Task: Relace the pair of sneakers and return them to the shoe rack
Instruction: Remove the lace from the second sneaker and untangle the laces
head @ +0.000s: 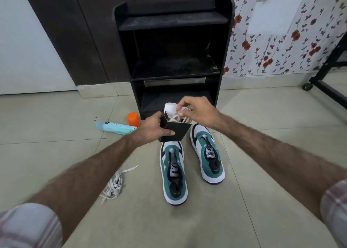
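- The two sneakers stand side by side on the tiled floor, toes toward the shoe rack, heels toward the person; a narrow strip of bare tile runs between them.
- The left sneaker lies nearer the person; the right sneaker sits further forward, near the rack's foot.
- Both are white and teal with black trim, tongues showing and eyelets without laces.
- The left hand holds a small black box in the air above the left sneaker's toe, thumb across its front face, fingers wrapped behind, white flap open at the top.
- The right hand pinches a bundle of white laces at the box mouth, between thumb and fingertips.
- A loose white lace lies in a heap on the floor left of the left sneaker, apart from it.
- A pale blue spray can lies on its side with an orange cap beside it, left of the rack's base.
- The rack is black, with open shelves, against the wall; open tile spreads to its right, up to a black wheeled frame at the far right edge.
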